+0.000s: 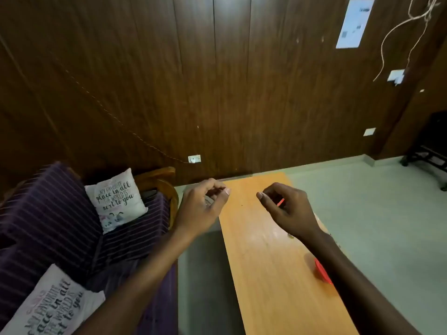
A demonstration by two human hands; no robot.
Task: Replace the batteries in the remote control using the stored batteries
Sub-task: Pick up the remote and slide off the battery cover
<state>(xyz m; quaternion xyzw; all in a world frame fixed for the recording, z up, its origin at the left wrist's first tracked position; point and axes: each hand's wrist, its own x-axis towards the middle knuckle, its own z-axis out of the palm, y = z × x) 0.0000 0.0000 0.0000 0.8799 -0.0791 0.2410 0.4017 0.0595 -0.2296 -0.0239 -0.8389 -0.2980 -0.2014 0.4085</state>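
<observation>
Both hands raised over the far end of a narrow table [271, 262]. Left hand [203, 209] sits at the table's left edge, fingers curled in, thumb and forefinger tips together; something pale or greyish shows inside the curl, too small to name. Right hand [287, 209] is over the tabletop, fingers curled round a thin red thing [280, 202], only a sliver showing. Could be a battery; cannot tell.

No remote in view. No battery store clearly in view either. A red object [323, 272] lies on the table near its right edge, partly hidden under the right forearm; possibly a lid or container, not certain.

Step, as a guess: handling small parts, either a battery just taken up or one about to be fitted. Progress cannot be judged with the remote out of sight.

Next move calls for bringing the remote into view, finding the open compartment, and matching battery ends to the marks before pressing in. Small pieces call for a fingertip grip.

Around: sofa [60, 213] to the left with two printed cushions [116, 199], wood-panelled wall [193, 81] behind, pale floor [375, 213] to the right. Red object sits close to the table edge under the arm; a sweep of the forearm could knock it off.
</observation>
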